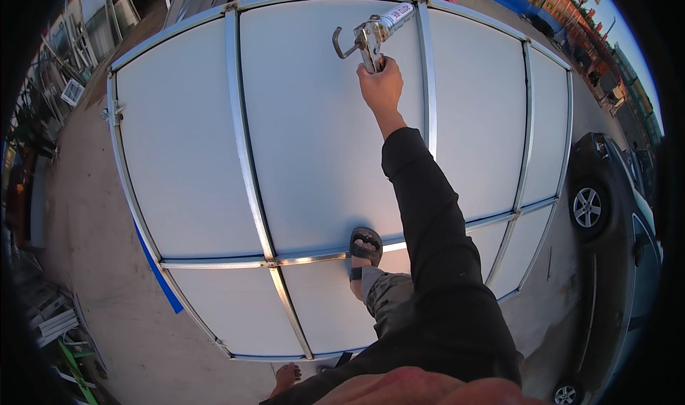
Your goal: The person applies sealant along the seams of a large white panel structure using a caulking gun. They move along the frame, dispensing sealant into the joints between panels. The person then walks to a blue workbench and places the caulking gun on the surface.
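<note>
My right hand (pixel 380 84) reaches far forward and is closed around the grip of a caulking gun (pixel 369 44). Its bent metal rod points left, and a white sealant tube (pixel 396 19) lies in its cradle, tip toward the upper right. Beneath the gun spreads a large white panel (pixel 321 119) in a silvery metal frame (pixel 250 169) with crossing bars. The tube's front end is close to an upright bar (pixel 428 69) near the far edge. Low in the picture, my left hand (pixel 285 378) is beside the frame's near edge, fingers curled; what they hold, if anything, is hidden.
My sandalled foot (pixel 366 246) stands on the frame's cross bar. A dark car (pixel 606 262) is parked close on the right. Metal frames and scrap (pixel 61 62) lean at the left. A blue strip (pixel 155 269) lies on the concrete ground (pixel 93 212) by the panel's left edge.
</note>
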The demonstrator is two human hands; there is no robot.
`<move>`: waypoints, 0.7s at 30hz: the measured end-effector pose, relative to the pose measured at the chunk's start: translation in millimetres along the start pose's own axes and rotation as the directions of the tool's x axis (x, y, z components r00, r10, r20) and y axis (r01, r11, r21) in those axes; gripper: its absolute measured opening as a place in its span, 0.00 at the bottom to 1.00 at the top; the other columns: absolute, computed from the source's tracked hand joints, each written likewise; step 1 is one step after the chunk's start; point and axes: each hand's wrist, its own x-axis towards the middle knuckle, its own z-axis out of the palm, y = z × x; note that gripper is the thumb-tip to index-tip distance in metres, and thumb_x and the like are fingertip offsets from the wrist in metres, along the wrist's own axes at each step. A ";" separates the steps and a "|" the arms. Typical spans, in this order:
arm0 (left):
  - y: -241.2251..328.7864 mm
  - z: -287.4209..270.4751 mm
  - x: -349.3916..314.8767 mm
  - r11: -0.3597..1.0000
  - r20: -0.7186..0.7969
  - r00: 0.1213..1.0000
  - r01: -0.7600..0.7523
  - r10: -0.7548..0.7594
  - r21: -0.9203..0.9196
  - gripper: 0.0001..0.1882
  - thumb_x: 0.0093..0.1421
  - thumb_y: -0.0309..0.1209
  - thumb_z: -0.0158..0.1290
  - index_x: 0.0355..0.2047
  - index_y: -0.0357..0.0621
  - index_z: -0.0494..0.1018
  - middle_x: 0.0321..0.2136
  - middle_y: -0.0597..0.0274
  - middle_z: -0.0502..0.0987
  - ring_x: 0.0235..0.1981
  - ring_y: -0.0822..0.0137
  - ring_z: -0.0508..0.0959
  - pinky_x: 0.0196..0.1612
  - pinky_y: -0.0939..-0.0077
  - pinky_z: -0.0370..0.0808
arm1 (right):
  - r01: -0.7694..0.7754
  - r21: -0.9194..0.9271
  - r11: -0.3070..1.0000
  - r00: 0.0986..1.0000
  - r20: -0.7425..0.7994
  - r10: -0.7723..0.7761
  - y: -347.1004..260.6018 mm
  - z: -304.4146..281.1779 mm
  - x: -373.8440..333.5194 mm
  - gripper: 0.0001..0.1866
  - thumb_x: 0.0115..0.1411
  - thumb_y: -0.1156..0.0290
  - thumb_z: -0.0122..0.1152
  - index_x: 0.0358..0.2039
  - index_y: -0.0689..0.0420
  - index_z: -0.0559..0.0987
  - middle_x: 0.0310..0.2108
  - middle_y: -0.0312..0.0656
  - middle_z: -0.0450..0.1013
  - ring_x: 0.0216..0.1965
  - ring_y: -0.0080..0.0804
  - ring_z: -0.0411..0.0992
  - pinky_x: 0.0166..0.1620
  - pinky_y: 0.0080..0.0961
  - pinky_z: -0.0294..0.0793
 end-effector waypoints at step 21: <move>26.2 -12.7 -106.4 0.998 -0.103 0.994 0.043 -0.038 0.054 0.19 0.66 0.42 0.46 0.36 0.35 0.73 0.27 0.58 0.77 0.26 0.65 0.77 0.30 0.67 0.76 | -0.252 0.116 0.961 0.967 -0.016 0.256 -57.9 2.1 -24.1 0.22 0.49 0.60 0.67 0.39 0.63 0.77 0.33 0.50 0.78 0.37 0.51 0.77 0.43 0.42 0.74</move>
